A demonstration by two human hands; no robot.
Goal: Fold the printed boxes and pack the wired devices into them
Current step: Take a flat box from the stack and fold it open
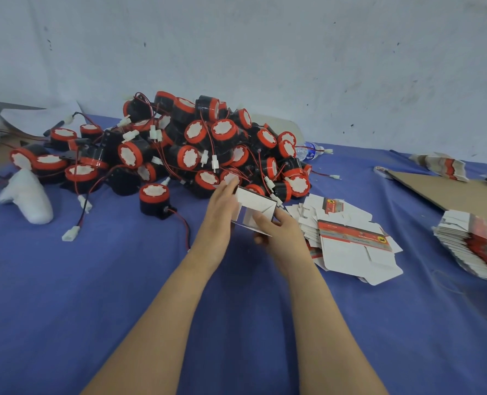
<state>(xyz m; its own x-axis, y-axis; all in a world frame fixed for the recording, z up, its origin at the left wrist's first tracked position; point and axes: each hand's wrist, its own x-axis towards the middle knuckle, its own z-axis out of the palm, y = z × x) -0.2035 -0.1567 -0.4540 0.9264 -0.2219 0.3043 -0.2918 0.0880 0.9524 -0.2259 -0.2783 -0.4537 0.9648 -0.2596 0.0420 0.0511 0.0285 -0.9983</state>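
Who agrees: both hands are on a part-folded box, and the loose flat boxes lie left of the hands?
Wrong side: the head view shows the flat boxes right of the hands. The left hand and right hand are indeed on the part-folded box.

Lighting softly and evenly, shadowing faintly below the grip; smearing the left hand with motion; bowing edges far from the grip.

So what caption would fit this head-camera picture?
A left hand and right hand fold a box over the blue cloth, by a heap of wired devices and flat boxes.
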